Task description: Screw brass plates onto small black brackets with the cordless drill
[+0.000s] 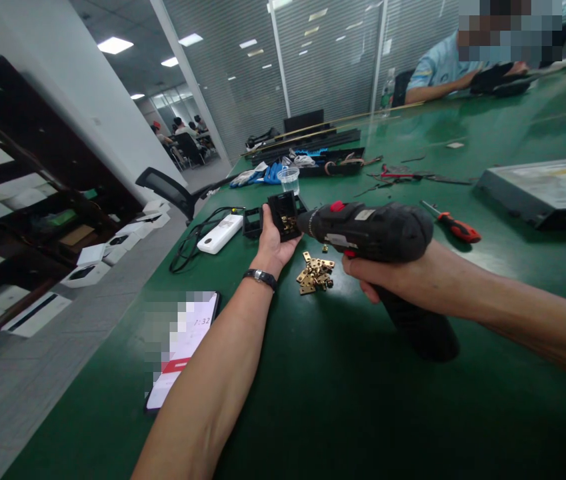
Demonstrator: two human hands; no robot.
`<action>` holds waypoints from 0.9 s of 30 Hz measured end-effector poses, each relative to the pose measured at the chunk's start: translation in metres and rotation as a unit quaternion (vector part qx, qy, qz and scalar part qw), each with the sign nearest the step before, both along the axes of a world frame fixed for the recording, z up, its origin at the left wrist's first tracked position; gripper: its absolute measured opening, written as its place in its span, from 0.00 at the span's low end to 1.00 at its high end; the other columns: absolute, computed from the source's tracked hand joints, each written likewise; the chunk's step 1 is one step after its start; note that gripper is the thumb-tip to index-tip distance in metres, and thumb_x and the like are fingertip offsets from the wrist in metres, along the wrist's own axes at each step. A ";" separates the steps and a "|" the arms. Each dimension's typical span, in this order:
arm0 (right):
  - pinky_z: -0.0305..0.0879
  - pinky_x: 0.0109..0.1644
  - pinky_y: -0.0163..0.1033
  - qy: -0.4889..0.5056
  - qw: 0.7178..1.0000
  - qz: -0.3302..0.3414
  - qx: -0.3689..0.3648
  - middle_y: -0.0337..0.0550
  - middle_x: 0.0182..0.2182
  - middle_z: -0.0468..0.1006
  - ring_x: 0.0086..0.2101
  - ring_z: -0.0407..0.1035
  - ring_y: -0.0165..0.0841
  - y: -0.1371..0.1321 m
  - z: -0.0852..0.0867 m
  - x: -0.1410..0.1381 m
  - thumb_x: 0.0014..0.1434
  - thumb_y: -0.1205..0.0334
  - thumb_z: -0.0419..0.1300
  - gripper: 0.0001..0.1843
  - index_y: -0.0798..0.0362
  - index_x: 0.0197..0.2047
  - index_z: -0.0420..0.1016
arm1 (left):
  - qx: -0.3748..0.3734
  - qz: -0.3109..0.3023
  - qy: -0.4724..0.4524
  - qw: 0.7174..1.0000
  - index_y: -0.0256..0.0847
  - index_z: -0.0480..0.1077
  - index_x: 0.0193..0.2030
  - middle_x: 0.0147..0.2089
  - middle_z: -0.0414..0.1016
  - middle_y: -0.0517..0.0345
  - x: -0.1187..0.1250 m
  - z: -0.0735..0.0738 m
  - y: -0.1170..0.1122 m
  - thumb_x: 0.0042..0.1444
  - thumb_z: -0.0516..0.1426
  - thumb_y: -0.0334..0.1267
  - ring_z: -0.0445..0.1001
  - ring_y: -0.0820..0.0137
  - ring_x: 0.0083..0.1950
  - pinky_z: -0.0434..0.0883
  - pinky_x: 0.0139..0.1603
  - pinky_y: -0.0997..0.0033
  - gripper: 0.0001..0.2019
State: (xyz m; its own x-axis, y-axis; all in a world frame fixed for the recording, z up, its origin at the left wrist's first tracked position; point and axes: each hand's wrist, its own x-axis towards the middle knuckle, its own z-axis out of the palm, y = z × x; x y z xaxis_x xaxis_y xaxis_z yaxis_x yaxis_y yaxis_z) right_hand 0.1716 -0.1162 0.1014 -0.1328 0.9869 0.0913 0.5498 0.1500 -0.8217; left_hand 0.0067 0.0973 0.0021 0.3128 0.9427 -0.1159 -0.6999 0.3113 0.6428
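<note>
My right hand (387, 277) is wrapped around the grip of a black cordless drill (373, 230), which points left. The drill's front end reaches the right side of a small black box (281, 212) with brass parts inside. My left hand (275, 243) grips that box from below, thumb along its left side. Whether the drill's tip touches a part in it I cannot tell. On the table just below lies a pile of small brass pieces (315, 272), flat plates with holes among them. A single brass piece (325, 248) sits apart from the pile.
Left of my hands are a white power bank (220, 233), a black cable (183, 250) and a phone (187, 347). Behind stands a clear plastic cup (289, 179). To the right lie a red-handled screwdriver (457, 225) and a large flat metal case (543, 193). Another person (437, 73) sits across the table.
</note>
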 end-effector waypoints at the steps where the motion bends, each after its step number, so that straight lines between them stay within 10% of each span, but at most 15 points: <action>1: 0.58 0.23 0.35 -0.006 1.000 -0.003 -0.006 0.38 0.16 0.72 0.18 0.63 0.28 -0.001 0.001 0.000 0.57 0.64 0.61 0.18 0.51 0.17 0.66 | 0.002 -0.001 0.000 1.000 0.42 0.77 0.56 0.55 0.80 0.44 0.000 0.000 0.000 0.65 0.54 0.64 0.77 0.58 0.59 0.74 0.60 0.55 0.29; 27: 0.56 0.21 0.33 0.005 1.000 0.007 0.014 0.35 0.15 0.72 0.17 0.63 0.26 0.001 -0.002 0.001 0.57 0.66 0.62 0.17 0.51 0.17 0.67 | 0.006 -0.001 0.001 1.000 0.41 0.76 0.58 0.55 0.81 0.43 -0.001 0.001 -0.001 0.63 0.55 0.64 0.77 0.57 0.60 0.73 0.61 0.54 0.30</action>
State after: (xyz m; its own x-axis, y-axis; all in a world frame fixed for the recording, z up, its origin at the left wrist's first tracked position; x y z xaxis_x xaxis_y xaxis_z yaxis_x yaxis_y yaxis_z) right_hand 0.1723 -0.1152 0.0996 -0.1461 0.9819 0.1203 0.5384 0.1809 -0.8230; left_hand 0.0060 0.0961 0.0034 0.3151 0.9431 -0.1059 -0.6982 0.3059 0.6472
